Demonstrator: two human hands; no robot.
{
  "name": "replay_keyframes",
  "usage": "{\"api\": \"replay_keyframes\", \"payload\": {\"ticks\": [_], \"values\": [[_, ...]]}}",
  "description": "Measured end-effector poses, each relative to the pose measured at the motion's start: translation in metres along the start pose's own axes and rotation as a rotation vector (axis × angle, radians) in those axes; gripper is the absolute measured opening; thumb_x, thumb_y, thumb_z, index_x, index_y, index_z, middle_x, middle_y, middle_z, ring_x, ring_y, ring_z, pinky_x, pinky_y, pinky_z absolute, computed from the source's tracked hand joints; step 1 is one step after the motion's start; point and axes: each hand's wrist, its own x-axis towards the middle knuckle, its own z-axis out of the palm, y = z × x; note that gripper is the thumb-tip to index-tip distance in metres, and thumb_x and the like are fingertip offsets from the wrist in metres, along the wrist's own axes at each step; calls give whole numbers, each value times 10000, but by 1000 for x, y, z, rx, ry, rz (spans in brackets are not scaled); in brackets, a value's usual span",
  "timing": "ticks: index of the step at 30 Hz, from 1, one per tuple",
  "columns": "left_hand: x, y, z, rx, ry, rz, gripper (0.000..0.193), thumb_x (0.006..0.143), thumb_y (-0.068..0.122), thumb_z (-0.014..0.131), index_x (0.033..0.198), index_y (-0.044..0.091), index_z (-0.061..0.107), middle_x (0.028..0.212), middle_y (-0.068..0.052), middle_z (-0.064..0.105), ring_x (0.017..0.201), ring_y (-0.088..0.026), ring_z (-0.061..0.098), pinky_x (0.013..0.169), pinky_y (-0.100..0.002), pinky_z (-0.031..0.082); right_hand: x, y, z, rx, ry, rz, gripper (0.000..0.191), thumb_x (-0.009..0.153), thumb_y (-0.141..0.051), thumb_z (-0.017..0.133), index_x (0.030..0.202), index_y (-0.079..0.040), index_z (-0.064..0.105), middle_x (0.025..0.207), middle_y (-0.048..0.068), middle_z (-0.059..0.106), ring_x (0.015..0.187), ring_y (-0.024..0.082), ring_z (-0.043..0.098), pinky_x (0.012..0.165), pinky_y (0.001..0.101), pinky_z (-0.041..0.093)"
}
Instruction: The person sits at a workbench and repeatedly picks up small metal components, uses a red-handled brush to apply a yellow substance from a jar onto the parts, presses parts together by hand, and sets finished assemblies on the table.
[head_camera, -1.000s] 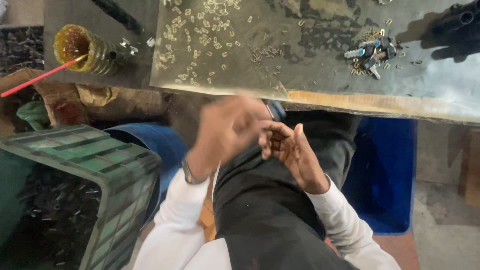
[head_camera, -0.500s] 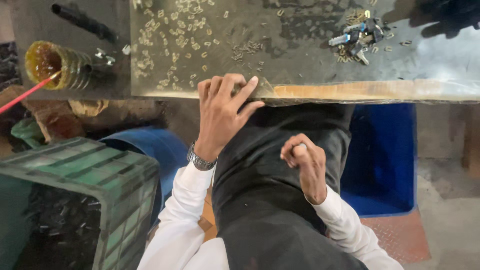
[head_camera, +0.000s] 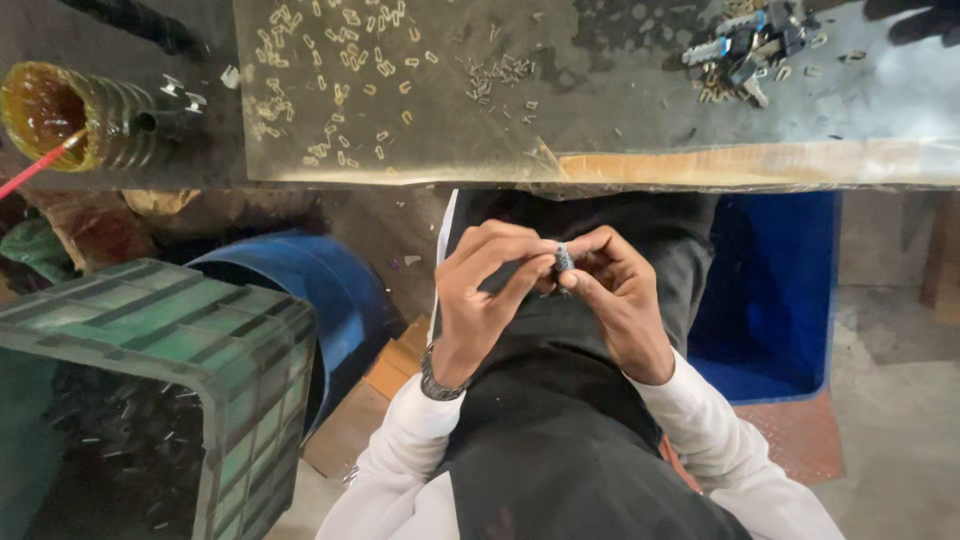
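One small grey metal part (head_camera: 565, 258) sits between the two hands, held above the lap, just below the near edge of the workbench (head_camera: 700, 165). The left hand (head_camera: 480, 295) pinches it with thumb and curled fingers; the right hand (head_camera: 620, 300) pinches it from the other side with thumb and forefinger. Most of the part is covered by fingertips, so its shape cannot be made out; it appears to be a short cylinder or clip.

One wristwatch (head_camera: 440, 385) circles the left wrist. Both sleeves are white; the torso wears a dark apron or vest.

On the workbench lie two scatterings of small pieces: pale loop-shaped clips (head_camera: 340, 70) at left centre, too many and too small to count, and a smaller cluster of thin grey pins (head_camera: 495, 75) beside them. One pile of assembled blue-and-metal parts (head_camera: 745, 45) lies at the far right, partly cut off by the top edge.

One ribbed amber jar (head_camera: 70, 115) stands at far left with one red stick (head_camera: 35, 168) in it.

Below the bench: one green plastic crate (head_camera: 200, 345) holding dark small parts, cut off at left; one blue round tub (head_camera: 310, 290) behind it, largely hidden; one blue rectangular bin (head_camera: 770, 290) at right.
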Motion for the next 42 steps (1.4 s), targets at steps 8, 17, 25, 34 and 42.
{"api": "replay_keyframes", "payload": {"ticks": [8,17,25,34,42], "values": [[-5,-3,5,-56,-21,53,186,894,-30,799,1050,47,733,1040,-61,716,954,-195,687,842,-302,556,-11,2,6,-334,132,-286,294,903,145,741,1084,-7,566,1097,94,624,1013,131,622,918,233,507],[-12,-1,10,47,-17,138,216,883,-41,819,1057,44,723,1027,-65,709,949,-196,677,815,-313,557,-17,-25,13,-775,208,-494,269,808,109,817,1011,28,662,1016,144,699,928,190,701,827,270,553],[-17,-2,13,7,20,105,218,889,-66,814,1060,31,720,1013,-85,719,882,-182,727,753,-277,588,-19,-38,16,-907,152,-558,276,788,88,837,992,10,669,995,145,712,919,224,729,809,295,575],[-19,-5,13,101,7,182,237,866,-55,841,1056,16,719,1004,-88,712,839,-171,718,692,-286,566,-18,-34,13,-1014,131,-603,292,783,78,847,1003,10,668,1031,149,714,941,249,732,798,312,581],[-13,-14,-1,-253,-163,-136,125,925,13,800,1026,8,726,983,-64,700,849,-115,660,718,-260,534,-11,-29,7,-1101,10,-815,289,810,79,866,1029,7,692,1010,177,729,904,288,724,779,350,574]]}}
